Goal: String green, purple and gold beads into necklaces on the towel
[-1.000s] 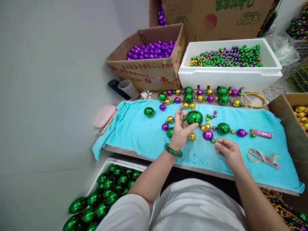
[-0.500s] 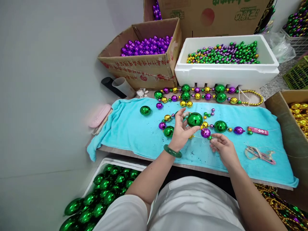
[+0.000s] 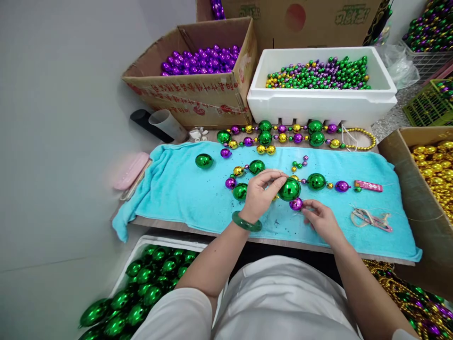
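Observation:
My left hand (image 3: pixel 260 192), with a green bangle (image 3: pixel 247 222) at the wrist, pinches a large shiny green bead (image 3: pixel 290 190) by its left end. My right hand (image 3: pixel 322 221) has its fingertips closed at the right end of a purple bead (image 3: pixel 296 204); the small bead and thread there are mostly hidden. Around both hands curves a partly strung row of beads, with a green bead (image 3: pixel 316 182) and a purple bead (image 3: pixel 341 186) on the right, and another green bead (image 3: pixel 240 191) on the left. All lie on a turquoise towel (image 3: pixel 184 198).
Behind lie finished-looking bead strands (image 3: pixel 282 138), a carton of purple beads (image 3: pixel 187 92) and a white foam box (image 3: pixel 318 106). A carton of gold beads (image 3: pixel 406 189) flanks the right. Scissors (image 3: pixel 373 219) and a pink strip (image 3: pixel 368 185) rest on the towel.
My left hand has shifted from spread fingers behind the large green bead to a pinch at its end. That bead has come down toward the purple bead; the whole view has drifted.

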The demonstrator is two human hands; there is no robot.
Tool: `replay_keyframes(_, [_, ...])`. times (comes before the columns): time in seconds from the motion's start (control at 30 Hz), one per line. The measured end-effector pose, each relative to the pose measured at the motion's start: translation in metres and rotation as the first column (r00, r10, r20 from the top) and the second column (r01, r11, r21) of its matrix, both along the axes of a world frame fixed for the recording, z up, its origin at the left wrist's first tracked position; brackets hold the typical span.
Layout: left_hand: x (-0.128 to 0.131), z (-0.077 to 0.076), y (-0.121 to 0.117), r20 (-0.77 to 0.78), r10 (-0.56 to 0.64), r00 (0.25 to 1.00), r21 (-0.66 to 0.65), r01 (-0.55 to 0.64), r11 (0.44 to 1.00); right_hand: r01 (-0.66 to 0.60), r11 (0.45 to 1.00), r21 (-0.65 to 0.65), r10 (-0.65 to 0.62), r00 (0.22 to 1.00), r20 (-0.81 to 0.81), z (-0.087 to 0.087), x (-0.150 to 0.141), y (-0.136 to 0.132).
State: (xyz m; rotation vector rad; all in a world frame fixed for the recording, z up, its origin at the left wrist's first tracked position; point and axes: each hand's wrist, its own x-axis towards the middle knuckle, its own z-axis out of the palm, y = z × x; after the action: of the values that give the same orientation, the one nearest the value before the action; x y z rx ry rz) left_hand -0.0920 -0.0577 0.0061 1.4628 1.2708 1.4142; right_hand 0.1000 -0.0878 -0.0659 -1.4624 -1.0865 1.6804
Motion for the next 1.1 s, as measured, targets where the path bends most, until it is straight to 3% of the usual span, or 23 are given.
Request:
replay_keyframes(0.1, [0.003,0.01,-0.001,-0.068,-0.043,0.997,0.032,0.045,0.998,0.035,0.956,0.293,-0.098,0.974,0.206,0.015,0.004,0.002])
replay_keyframes(0.2, [0.01,0.022,-0.006,-0.208,-0.079,0.975,0.152,0.112,0.982,0.068,0.817,0.572,-0.15,0.984,0.097,0.04,0.005,0.006])
replay_keyframes(0.33, [0.019,0.042,-0.012,-0.325,-0.096,0.941,0.34,0.211,0.916,-0.077,0.676,0.733,0.029,0.997,0.077,0.067,-0.002,0.011])
replay_keyframes(0.43, [0.022,0.055,-0.012,-0.257,-0.123,0.959,0.414,0.224,0.882,-0.167,0.625,0.763,0.089,0.986,0.144,0.069,-0.009,0.013])
replay_keyframes(0.5, [0.023,0.061,-0.01,-0.168,-0.16,0.973,0.415,0.217,0.884,-0.162,0.662,0.732,0.088,0.986,0.138,0.064,-0.012,0.015])
replay_keyframes(0.6, [0.024,0.067,-0.007,-0.042,-0.21,0.977,0.374,0.211,0.903,-0.03,0.752,0.658,0.008,0.999,0.037,0.056,-0.015,0.021])
replay_keyframes(0.67, [0.026,0.072,-0.005,0.008,-0.223,0.975,0.318,0.209,0.925,0.018,0.748,0.664,-0.029,1.0,0.006,0.056,-0.016,0.026])
replay_keyframes(0.73, [0.028,0.077,0.0,0.016,-0.213,0.977,0.236,0.203,0.95,-0.024,0.748,0.664,0.011,1.0,0.024,0.059,-0.016,0.031])
replay_keyframes(0.83, [0.028,0.077,0.011,0.013,-0.178,0.984,0.123,0.175,0.977,-0.043,0.825,0.564,0.048,0.999,0.007,0.065,-0.015,0.036])
replay_keyframes(0.97, [0.021,0.05,0.023,-0.044,-0.274,0.961,0.029,0.275,0.961,0.079,0.874,0.479,-0.06,0.997,-0.057,0.065,-0.009,0.039])
replay_keyframes(1.03, [0.015,0.026,0.019,-0.252,-0.366,0.896,-0.052,0.365,0.93,0.128,0.888,0.441,-0.101,0.991,-0.085,0.063,-0.002,0.04])
replay_keyframes(1.1, [0.007,0.001,0.01,-0.536,-0.39,0.749,-0.151,0.37,0.917,0.186,0.896,0.403,-0.148,0.981,-0.124,0.061,0.008,0.041])
